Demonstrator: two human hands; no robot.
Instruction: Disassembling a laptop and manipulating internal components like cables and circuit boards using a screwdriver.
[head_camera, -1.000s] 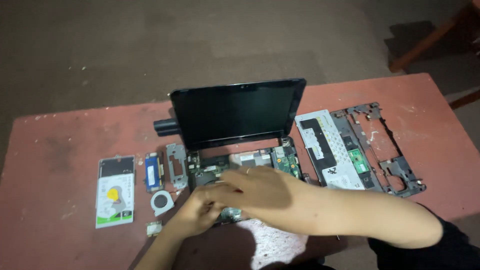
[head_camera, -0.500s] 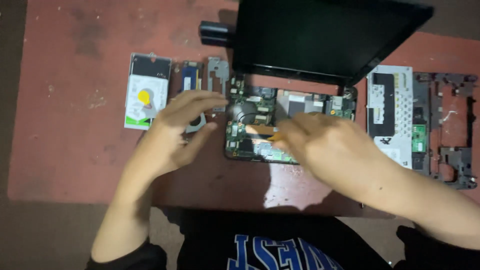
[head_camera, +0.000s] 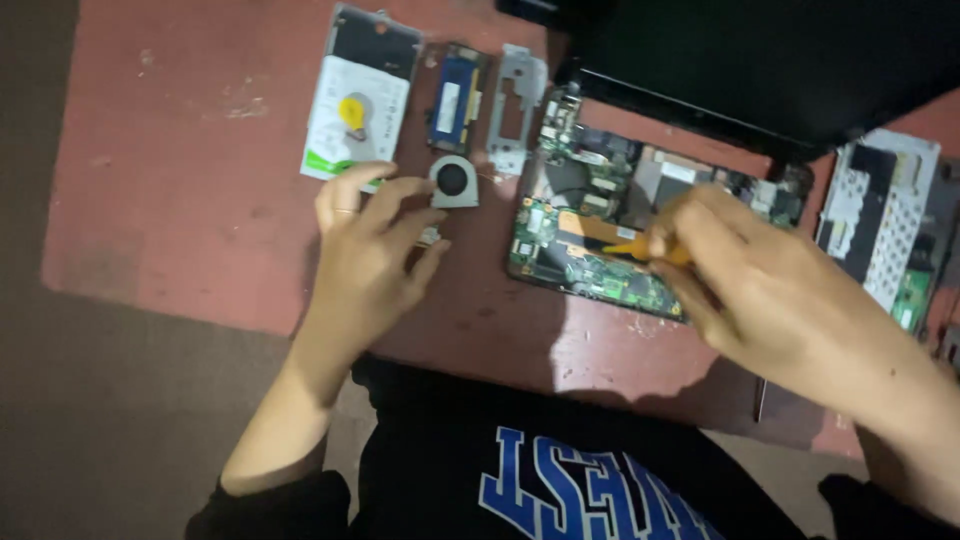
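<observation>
Orange-handled screwdriver (head_camera: 640, 247), thin and stick-like, centre-right of frame, pinched in right hand (head_camera: 770, 290); fingers clenched around handle, tip aimed left over green circuit board (head_camera: 590, 265). Board flat, rectangular, crowded with small chips and connectors, seated in open laptop base under tilted black glossy screen (head_camera: 780, 70), top right. Left hand (head_camera: 370, 255) centre-left, fingers spread and loosely curled, fingertips touching small pale part (head_camera: 430, 236) on table; grip on it unclear. One round-holed grey fan (head_camera: 454, 182) just above those fingertips. One hard drive (head_camera: 358, 100) with white label and yellow mark, upper left. One blue memory stick (head_camera: 457, 96) beside it, then one grey metal bracket (head_camera: 518, 105) with cutouts. One keyboard underside (head_camera: 885, 225), silvery and perforated, right edge. Table (head_camera: 170, 180) reddish, worn, scuffed. Two hands, one tool.
</observation>
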